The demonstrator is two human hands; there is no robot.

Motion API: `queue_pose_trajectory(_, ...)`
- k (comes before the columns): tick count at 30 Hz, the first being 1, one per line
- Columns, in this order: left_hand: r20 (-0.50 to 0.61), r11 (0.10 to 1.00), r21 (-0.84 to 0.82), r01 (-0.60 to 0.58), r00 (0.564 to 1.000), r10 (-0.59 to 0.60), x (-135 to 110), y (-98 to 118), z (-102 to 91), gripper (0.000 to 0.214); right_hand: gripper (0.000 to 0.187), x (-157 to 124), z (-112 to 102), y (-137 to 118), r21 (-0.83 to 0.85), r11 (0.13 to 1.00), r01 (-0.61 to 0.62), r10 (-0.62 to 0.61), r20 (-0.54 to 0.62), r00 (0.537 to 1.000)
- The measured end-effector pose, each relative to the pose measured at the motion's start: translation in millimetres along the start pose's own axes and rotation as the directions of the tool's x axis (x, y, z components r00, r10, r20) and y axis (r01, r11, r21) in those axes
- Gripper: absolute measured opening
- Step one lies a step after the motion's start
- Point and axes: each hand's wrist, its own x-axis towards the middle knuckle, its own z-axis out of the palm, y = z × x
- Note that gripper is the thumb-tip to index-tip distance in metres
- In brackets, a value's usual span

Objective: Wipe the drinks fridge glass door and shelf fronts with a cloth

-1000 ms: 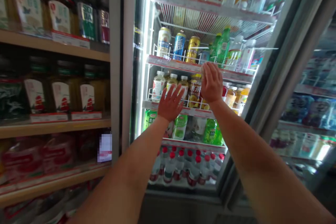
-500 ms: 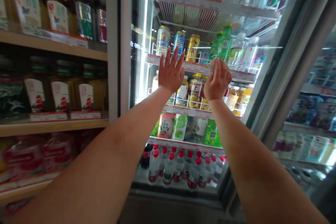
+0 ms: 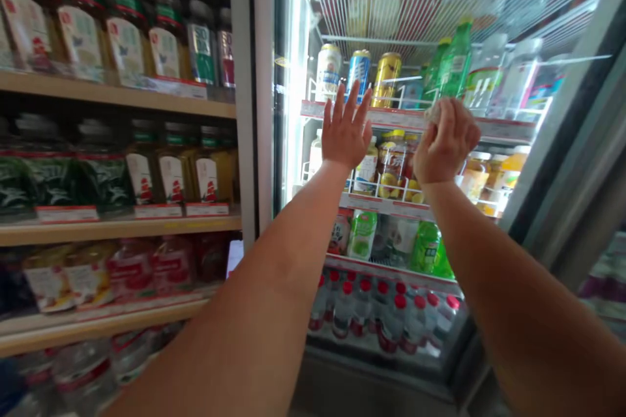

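My left hand is raised with its fingers spread, flat against or just in front of the glass door of a lit drinks fridge. Behind its fingertips stand a blue can and a white can, with a gold can to the right. My right hand is closed round a pale crumpled cloth, of which only a small part shows by the fingertips. It is held up at the glass in front of green bottles. Whether either palm touches the glass cannot be made out.
Left of the fridge, wooden shelves hold rows of bottles and packs. A metal door frame runs along the right side. Bottles with red caps fill the fridge bottom. A lit screen shows beside my left forearm.
The view has swung left and closer, so the shelves and fridge sit further right in the picture. Both hands keep their poses, and the right still grips the cloth.
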Motion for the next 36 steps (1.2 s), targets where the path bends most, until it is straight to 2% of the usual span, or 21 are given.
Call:
queue_pose_trajectory(1, 0.005, 1.000, -0.002, 0.000, 1.000, 0.000, -0.2, -0.1, -0.1, 0.058, 0.048, -0.4, -0.8, -0.2, -0.001, 1.000, 0.029, -0.029, -0.003, 1.000)
queue_pose_trajectory(3, 0.005, 1.000, 0.000, 0.001, 1.000, -0.001, -0.2, -0.2, -0.3, 0.058, 0.047, -1.5, -4.9, -3.4, 0.015, 0.984, 0.178, -0.178, 0.062, 0.982)
queue_pose_trajectory(5, 0.005, 1.000, 0.001, 0.001, 1.000, -0.001, 0.1, -0.3, -0.4, 0.057, 0.046, -2.8, -9.7, -7.9, 0.060, 0.935, 0.349, -0.354, 0.161, 0.921)
queue_pose_trajectory(7, 0.006, 1.000, -0.007, 0.008, 1.000, -0.008, 0.4, -0.1, -0.5, 0.057, 0.044, -3.4, -11.8, -10.8, 0.089, 0.911, 0.402, -0.411, 0.220, 0.884)
queue_pose_trajectory(9, 0.012, 1.000, -0.019, 0.021, 1.000, -0.021, 0.4, 0.1, -0.5, 0.058, 0.043, -3.0, -9.8, -10.2, 0.057, 0.950, 0.306, -0.312, 0.188, 0.932)
queue_pose_trajectory(11, 0.014, 0.999, -0.023, 0.025, 1.000, -0.025, 0.1, 0.3, -0.4, 0.058, 0.044, -2.3, -6.0, -7.3, 0.011, 0.991, 0.131, -0.131, 0.089, 0.987)
queue_pose_trajectory(13, 0.008, 1.000, -0.019, 0.020, 1.000, -0.020, -0.4, 0.3, -0.5, 0.058, 0.046, -2.4, -3.8, -5.3, -0.003, 1.000, 0.017, -0.017, 0.010, 1.000)
queue_pose_trajectory(14, 0.003, 1.000, -0.015, 0.016, 1.000, -0.016, -0.5, 0.3, -0.5, 0.058, 0.046, -2.9, -4.1, -5.4, -0.001, 1.000, 0.016, -0.016, 0.006, 1.000)
queue_pose_trajectory(16, -0.005, 1.000, -0.003, 0.011, 1.000, -0.011, -0.7, 0.2, -0.8, 0.058, 0.046, -4.6, -6.9, -7.7, 0.013, 0.993, 0.114, -0.114, 0.073, 0.991)
queue_pose_trajectory(19, -0.001, 1.000, 0.010, 0.008, 1.000, -0.008, -0.2, 0.4, -1.6, 0.057, 0.045, -6.5, -10.4, -10.5, 0.055, 0.963, 0.264, -0.270, 0.208, 0.940)
queue_pose_trajectory(21, 0.002, 1.000, 0.004, 0.012, 1.000, -0.012, 0.1, 0.5, -2.0, 0.057, 0.045, -6.2, -7.7, -7.5, 0.039, 0.980, 0.194, -0.198, 0.174, 0.965)
queue_pose_trajectory(23, 0.001, 1.000, 0.002, 0.012, 1.000, -0.012, 0.2, 0.6, -2.2, 0.057, 0.047, -5.2, -1.4, -1.1, -0.004, 1.000, 0.019, -0.019, 0.027, 0.999)
queue_pose_trajectory(25, 0.003, 1.000, 0.014, 0.010, 1.000, -0.010, 0.1, 0.5, -1.9, 0.057, 0.050, -4.5, 4.2, 4.7, -0.016, 0.994, -0.109, 0.107, -0.095, 0.990)
queue_pose_trajectory(26, 0.006, 1.000, 0.021, 0.009, 1.000, -0.009, 0.0, 0.3, -1.6, 0.057, 0.050, -4.7, 5.4, 5.9, -0.018, 0.993, -0.114, 0.111, -0.111, 0.988)
queue_pose_trajectory(27, 0.011, 1.000, 0.024, 0.010, 1.000, -0.011, 0.0, 0.2, -1.3, 0.057, 0.050, -5.2, 5.1, 5.7, -0.020, 0.997, -0.074, 0.072, -0.087, 0.994)
queue_pose_trajectory(29, 0.026, 1.000, 0.012, 0.016, 1.000, -0.017, 0.2, -0.2, -0.8, 0.058, 0.049, -6.9, 0.6, 1.1, -0.011, 0.995, 0.102, -0.101, 0.040, 0.994)
queue_pose_trajectory(31, 0.036, 1.000, -0.009, 0.022, 0.999, -0.022, 0.8, -0.7, -0.5, 0.058, 0.048, -8.3, -5.3, -5.7, 0.031, 0.956, 0.291, -0.291, 0.180, 0.939)
queue_pose_trajectory(32, 0.035, 1.000, -0.019, 0.023, 0.999, -0.022, 1.2, -1.0, -0.4, 0.059, 0.046, -8.5, -7.2, -8.5, 0.051, 0.942, 0.332, -0.335, 0.221, 0.916)
queue_pose_trajectory(33, 0.031, 0.999, -0.029, 0.024, 0.999, -0.023, 1.7, -1.6, -0.2, 0.059, 0.046, -8.1, -7.8, -10.4, 0.058, 0.945, 0.322, -0.327, 0.230, 0.917)
queue_pose_trajectory(34, 0.024, 0.999, -0.040, 0.024, 0.999, -0.023, 2.1, -2.5, 0.1, 0.060, 0.045, -7.3, -7.1, -11.1, 0.049, 0.963, 0.264, -0.269, 0.206, 0.941)
queue_pose_trajectory(36, 0.001, 0.997, -0.078, 0.011, 1.000, -0.011, 2.9, -5.4, 2.2, 0.060, 0.047, -4.8, -2.7, -9.4, 0.024, 0.997, 0.072, -0.074, 0.107, 0.991)
